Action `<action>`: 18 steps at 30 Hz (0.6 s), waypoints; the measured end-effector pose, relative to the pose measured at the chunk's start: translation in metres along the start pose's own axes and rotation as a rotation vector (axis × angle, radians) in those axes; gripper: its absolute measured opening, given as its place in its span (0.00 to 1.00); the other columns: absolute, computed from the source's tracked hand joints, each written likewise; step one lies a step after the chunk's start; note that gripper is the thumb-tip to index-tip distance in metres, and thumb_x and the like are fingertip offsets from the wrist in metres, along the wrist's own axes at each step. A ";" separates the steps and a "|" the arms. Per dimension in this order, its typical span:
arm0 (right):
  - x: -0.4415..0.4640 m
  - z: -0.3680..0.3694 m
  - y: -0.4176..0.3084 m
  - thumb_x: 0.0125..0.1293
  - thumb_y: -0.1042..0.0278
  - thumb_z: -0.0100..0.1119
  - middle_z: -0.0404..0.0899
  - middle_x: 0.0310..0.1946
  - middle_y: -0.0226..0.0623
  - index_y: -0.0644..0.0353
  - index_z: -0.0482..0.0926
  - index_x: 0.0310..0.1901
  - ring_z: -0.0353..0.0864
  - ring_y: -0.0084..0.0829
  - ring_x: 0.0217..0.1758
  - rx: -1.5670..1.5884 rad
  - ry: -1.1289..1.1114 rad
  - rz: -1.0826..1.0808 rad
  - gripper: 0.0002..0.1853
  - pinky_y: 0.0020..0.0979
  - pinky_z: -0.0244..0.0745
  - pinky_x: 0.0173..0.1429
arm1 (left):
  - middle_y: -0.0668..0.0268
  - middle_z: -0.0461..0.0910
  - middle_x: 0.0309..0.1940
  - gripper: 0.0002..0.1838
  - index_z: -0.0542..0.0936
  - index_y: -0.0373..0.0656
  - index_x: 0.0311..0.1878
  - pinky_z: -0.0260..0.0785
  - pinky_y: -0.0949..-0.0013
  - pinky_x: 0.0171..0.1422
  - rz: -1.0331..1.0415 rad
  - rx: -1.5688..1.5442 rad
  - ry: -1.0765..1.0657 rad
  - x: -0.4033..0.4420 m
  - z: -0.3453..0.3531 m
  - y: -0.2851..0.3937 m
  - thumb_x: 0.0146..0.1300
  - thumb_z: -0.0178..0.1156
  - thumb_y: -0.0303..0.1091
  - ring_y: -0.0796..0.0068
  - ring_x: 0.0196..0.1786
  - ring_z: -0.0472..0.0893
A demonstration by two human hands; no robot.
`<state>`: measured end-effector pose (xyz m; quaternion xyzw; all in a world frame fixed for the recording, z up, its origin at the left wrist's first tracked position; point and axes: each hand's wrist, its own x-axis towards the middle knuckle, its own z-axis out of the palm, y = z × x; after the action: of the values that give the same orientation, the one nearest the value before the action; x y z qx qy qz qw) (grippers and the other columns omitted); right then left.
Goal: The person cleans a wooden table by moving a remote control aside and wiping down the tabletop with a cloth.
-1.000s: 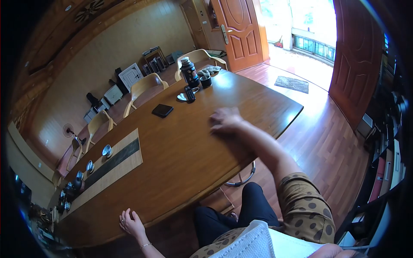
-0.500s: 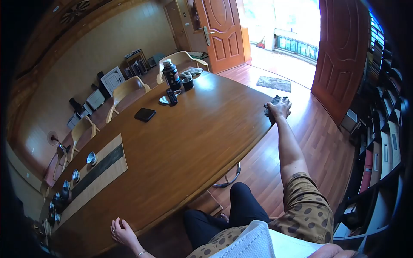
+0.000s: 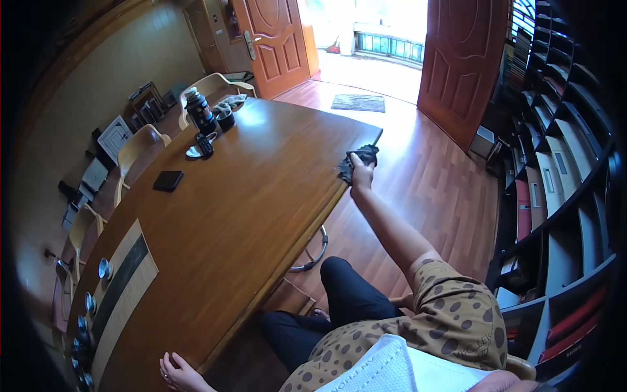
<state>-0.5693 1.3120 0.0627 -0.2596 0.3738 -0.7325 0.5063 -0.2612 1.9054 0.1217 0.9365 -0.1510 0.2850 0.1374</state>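
My right hand (image 3: 363,172) grips a dark grey cloth (image 3: 366,153) at the far right edge of the wooden table (image 3: 261,176). The bunched cloth touches the tabletop near the corner, and part of it shows on both sides of my fingers. My left hand (image 3: 179,374) rests at the near edge of the table, fingers stretched out, holding nothing. A black flat case or wallet (image 3: 168,181) lies on the tabletop between the hands and the far side.
At the table's far end stand a thermos flask (image 3: 200,111), a black cup (image 3: 225,119), a remote control (image 3: 204,145) and a crumpled cloth (image 3: 232,101). Several small cups line a runner (image 3: 124,294) at left. Chairs (image 3: 138,150) stand beyond; shelves (image 3: 555,189) fill the right.
The view has swung right, shifting the room leftward. My right hand has drawn the cloth along the table edge, away from the corner and nearer to me. My left hand stays by the edge.
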 end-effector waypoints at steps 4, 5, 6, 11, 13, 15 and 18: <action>-0.088 0.005 -0.007 0.68 0.61 0.61 0.78 0.36 0.32 0.56 0.70 0.54 0.81 0.26 0.34 0.060 -0.032 0.118 0.17 0.30 0.79 0.37 | 0.60 0.82 0.52 0.16 0.83 0.43 0.48 0.68 0.55 0.60 -0.006 -0.001 -0.010 -0.002 -0.009 0.006 0.68 0.57 0.45 0.58 0.56 0.78; -0.104 0.002 0.001 0.69 0.58 0.59 0.79 0.35 0.31 0.56 0.71 0.52 0.81 0.26 0.33 0.087 -0.067 0.188 0.16 0.30 0.79 0.36 | 0.62 0.82 0.52 0.16 0.83 0.45 0.48 0.68 0.56 0.59 0.004 0.030 0.000 -0.001 -0.005 0.002 0.68 0.57 0.46 0.59 0.56 0.79; -0.120 -0.002 0.009 0.70 0.55 0.58 0.79 0.34 0.30 0.56 0.72 0.51 0.81 0.26 0.32 0.115 -0.103 0.256 0.16 0.30 0.79 0.36 | 0.62 0.82 0.52 0.16 0.83 0.45 0.48 0.69 0.56 0.59 0.011 0.050 0.015 -0.001 0.000 -0.002 0.68 0.57 0.46 0.59 0.55 0.79; -0.227 -0.004 -0.013 0.71 0.48 0.57 0.82 0.37 0.32 0.56 0.76 0.50 0.83 0.28 0.35 0.160 -0.230 0.499 0.19 0.31 0.81 0.40 | 0.61 0.81 0.54 0.17 0.83 0.44 0.48 0.65 0.55 0.62 -0.033 0.059 -0.014 0.000 0.001 -0.001 0.68 0.56 0.46 0.59 0.60 0.76; -0.265 0.005 -0.046 0.70 0.44 0.57 0.83 0.39 0.32 0.58 0.77 0.52 0.85 0.27 0.38 0.118 -0.221 0.630 0.24 0.29 0.80 0.48 | 0.61 0.81 0.54 0.17 0.83 0.45 0.48 0.65 0.55 0.62 -0.031 0.064 -0.024 0.000 -0.001 0.000 0.69 0.56 0.47 0.59 0.60 0.76; -0.283 -0.007 -0.012 0.69 0.44 0.58 0.84 0.40 0.32 0.57 0.77 0.52 0.85 0.27 0.39 0.164 -0.315 0.802 0.23 0.30 0.80 0.48 | 0.61 0.81 0.55 0.18 0.83 0.45 0.49 0.65 0.55 0.63 -0.026 0.070 -0.030 0.000 -0.001 -0.002 0.69 0.56 0.48 0.59 0.60 0.76; -0.312 -0.004 -0.039 0.69 0.47 0.60 0.83 0.39 0.30 0.54 0.77 0.49 0.85 0.26 0.39 0.191 -0.405 0.951 0.19 0.31 0.81 0.47 | 0.61 0.81 0.55 0.18 0.83 0.46 0.50 0.64 0.54 0.64 -0.015 0.069 -0.033 0.000 0.002 -0.004 0.69 0.55 0.49 0.60 0.60 0.76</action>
<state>-0.4836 1.6135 0.0917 -0.1502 0.2766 -0.3880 0.8663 -0.2592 1.9090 0.1194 0.9465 -0.1361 0.2734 0.1045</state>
